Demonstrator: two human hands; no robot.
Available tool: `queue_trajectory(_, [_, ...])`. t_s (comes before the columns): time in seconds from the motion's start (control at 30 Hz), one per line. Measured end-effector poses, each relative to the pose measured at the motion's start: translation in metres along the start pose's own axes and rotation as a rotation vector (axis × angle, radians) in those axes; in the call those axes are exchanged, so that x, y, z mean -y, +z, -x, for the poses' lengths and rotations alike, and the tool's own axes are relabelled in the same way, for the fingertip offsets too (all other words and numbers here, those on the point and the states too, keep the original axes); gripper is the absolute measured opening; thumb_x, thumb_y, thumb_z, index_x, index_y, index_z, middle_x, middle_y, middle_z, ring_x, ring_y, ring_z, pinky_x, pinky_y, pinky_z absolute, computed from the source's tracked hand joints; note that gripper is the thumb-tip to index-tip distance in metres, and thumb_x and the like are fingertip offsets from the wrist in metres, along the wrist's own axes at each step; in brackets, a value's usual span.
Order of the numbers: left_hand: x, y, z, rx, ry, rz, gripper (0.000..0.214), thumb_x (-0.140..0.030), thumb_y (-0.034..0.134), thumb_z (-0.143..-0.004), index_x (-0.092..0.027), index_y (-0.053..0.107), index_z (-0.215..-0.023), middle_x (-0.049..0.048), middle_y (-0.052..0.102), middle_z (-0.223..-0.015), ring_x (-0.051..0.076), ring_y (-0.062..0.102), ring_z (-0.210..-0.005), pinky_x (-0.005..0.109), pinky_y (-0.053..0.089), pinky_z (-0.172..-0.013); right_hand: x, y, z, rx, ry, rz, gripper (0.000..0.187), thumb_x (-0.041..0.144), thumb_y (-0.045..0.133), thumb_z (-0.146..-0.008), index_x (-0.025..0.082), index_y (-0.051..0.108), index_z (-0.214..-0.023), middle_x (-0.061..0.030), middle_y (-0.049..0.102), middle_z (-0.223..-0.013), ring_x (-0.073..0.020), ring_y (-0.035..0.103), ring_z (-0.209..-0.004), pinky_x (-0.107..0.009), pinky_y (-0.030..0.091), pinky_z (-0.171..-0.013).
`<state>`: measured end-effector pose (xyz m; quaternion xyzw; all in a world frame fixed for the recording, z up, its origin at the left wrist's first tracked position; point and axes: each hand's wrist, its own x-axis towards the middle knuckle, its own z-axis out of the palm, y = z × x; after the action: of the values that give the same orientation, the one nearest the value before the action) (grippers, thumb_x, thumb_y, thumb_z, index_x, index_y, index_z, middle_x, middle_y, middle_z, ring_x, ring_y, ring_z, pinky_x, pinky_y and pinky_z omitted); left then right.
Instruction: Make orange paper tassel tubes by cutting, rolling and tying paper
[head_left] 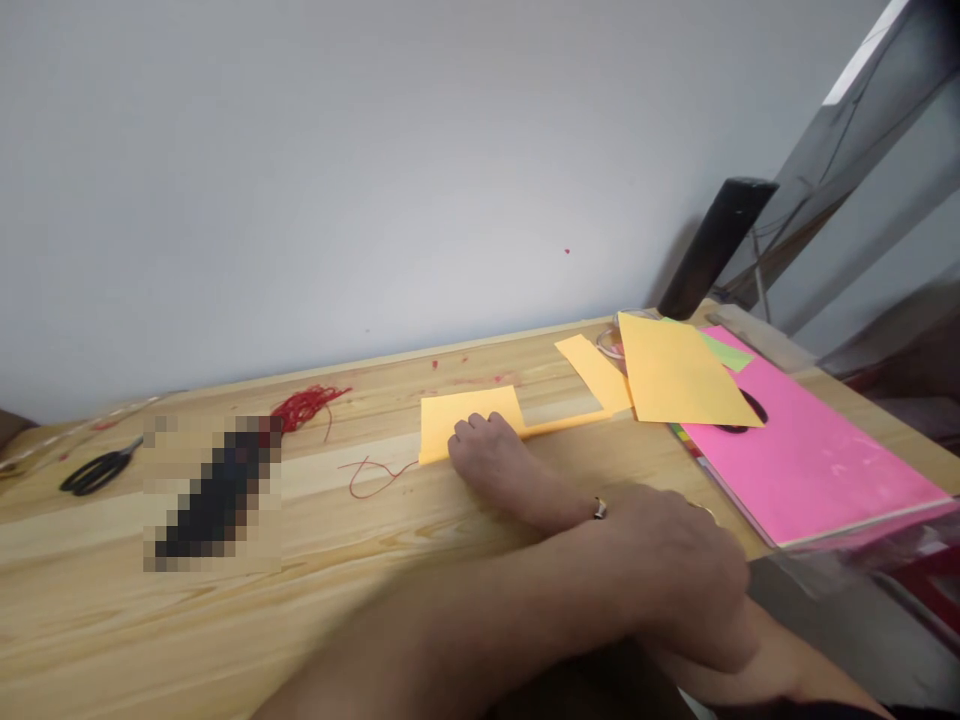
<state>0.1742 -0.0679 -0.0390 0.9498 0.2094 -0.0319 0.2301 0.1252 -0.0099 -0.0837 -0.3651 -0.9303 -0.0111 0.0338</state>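
My right hand (491,455) lies on a small sheet of yellow paper (469,405), its fingers curled and pressed together at the lower edge. A narrow folded or rolled yellow edge (566,424) runs right from that sheet. Thin red thread (371,490) trails in a loose loop from the sheet's left corner. Crossing over from the left, my left arm brings my left hand (682,570) onto my right forearm. That hand is bent over the forearm, slightly blurred, with its fingertips hidden.
Black-handled scissors (101,472) and a red thread bundle (306,406) lie left, beside a pixelated dark patch. To the right are a yellow strip (592,372), a larger yellow sheet (682,375) and pink paper (825,450). A black cylinder (716,250) leans near the wall.
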Motion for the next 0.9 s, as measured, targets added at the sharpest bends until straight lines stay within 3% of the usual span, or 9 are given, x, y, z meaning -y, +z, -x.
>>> queue_trajectory(0.07, [0.011,-0.013,0.024,-0.033,0.000,-0.096,0.030,-0.030,0.055,-0.065,-0.011,0.065,-0.086,0.0131,0.067,-0.083,0.027,0.060,-0.071,0.041,0.048,-0.060,-0.002,-0.002,-0.003,0.035,0.016,-0.019,0.019,0.001,0.042,-0.079,0.012,0.058,-0.081,-0.0105,0.058,-0.086,-0.0205,0.050,-0.080,-0.032,0.038,-0.063])
queue_trajectory(0.17, [0.037,-0.025,0.059,-0.167,0.086,-0.157,0.032,-0.040,0.058,-0.072,-0.014,0.062,-0.090,0.0093,0.066,-0.088,0.026,0.058,-0.085,0.038,0.046,-0.073,-0.003,-0.003,-0.010,0.093,0.066,-0.053,0.022,0.006,0.039,-0.084,0.013,0.060,-0.088,-0.0117,0.059,-0.095,-0.0213,0.052,-0.086,-0.034,0.040,-0.067])
queue_trajectory(0.23, [0.055,-0.026,0.073,-0.146,0.117,-0.170,0.035,-0.044,0.059,-0.073,-0.016,0.061,-0.095,0.0075,0.066,-0.090,0.024,0.058,-0.087,0.036,0.043,-0.077,-0.001,-0.004,-0.015,0.128,0.116,-0.080,0.025,0.008,0.037,-0.086,0.012,0.061,-0.090,-0.0127,0.060,-0.098,-0.0220,0.052,-0.089,-0.036,0.041,-0.069])
queue_trajectory(0.4, [0.066,-0.022,0.076,-0.094,0.084,-0.152,0.040,-0.042,0.061,-0.072,-0.018,0.054,-0.103,0.0061,0.065,-0.087,0.022,0.060,-0.076,0.033,0.043,-0.069,0.005,-0.006,-0.020,0.137,0.184,-0.161,0.026,0.008,0.037,-0.086,0.010,0.063,-0.090,-0.0149,0.061,-0.100,-0.0237,0.054,-0.091,-0.040,0.043,-0.073])
queue_trajectory(0.5, [0.062,-0.026,0.074,-0.063,0.051,-0.156,0.038,-0.040,0.063,-0.068,-0.018,0.053,-0.097,0.0035,0.063,-0.076,0.020,0.059,-0.066,0.031,0.043,-0.060,0.006,-0.004,-0.020,0.097,0.208,-0.224,0.021,0.008,0.043,-0.085,0.010,0.064,-0.086,-0.0138,0.062,-0.097,-0.0243,0.055,-0.092,-0.041,0.045,-0.076])
queue_trajectory(0.6, [0.066,-0.030,0.081,-0.115,0.022,-0.220,0.031,-0.038,0.065,-0.065,-0.019,0.053,-0.086,0.0012,0.061,-0.068,0.018,0.056,-0.060,0.033,0.045,-0.061,0.008,0.003,-0.019,0.008,0.273,-0.310,0.019,0.022,0.050,-0.088,0.013,0.060,-0.101,-0.0090,0.060,-0.105,-0.0207,0.057,-0.093,-0.039,0.048,-0.080])
queue_trajectory(0.67, [0.069,-0.026,0.092,-0.216,0.009,-0.287,0.026,-0.033,0.063,-0.069,-0.018,0.053,-0.087,0.0023,0.063,-0.072,0.019,0.058,-0.067,0.039,0.045,-0.076,0.010,0.009,-0.016,-0.086,0.324,-0.369,0.025,0.032,0.050,-0.088,0.018,0.058,-0.107,-0.0065,0.059,-0.102,-0.0186,0.057,-0.091,-0.036,0.051,-0.076])
queue_trajectory(0.8, [0.072,-0.003,0.119,-0.443,0.186,-0.522,0.024,-0.014,0.046,-0.084,-0.014,0.054,-0.107,0.0107,0.060,-0.117,0.025,0.047,-0.115,0.048,0.029,-0.101,0.009,0.018,-0.004,-0.172,0.273,-0.359,0.015,0.027,0.049,-0.086,0.025,0.063,-0.092,-0.0100,0.061,-0.082,-0.0253,0.056,-0.085,-0.041,0.049,-0.066])
queue_trajectory(0.9, [0.081,0.008,0.137,-0.528,0.350,-0.501,0.033,-0.037,0.046,-0.087,-0.017,0.053,-0.113,0.0070,0.056,-0.126,0.025,0.039,-0.125,0.052,0.021,-0.107,0.002,0.019,0.003,-0.129,0.114,-0.268,0.011,0.021,0.052,-0.082,0.024,0.062,-0.085,-0.0109,0.061,-0.088,-0.0267,0.054,-0.087,-0.043,0.046,-0.071])
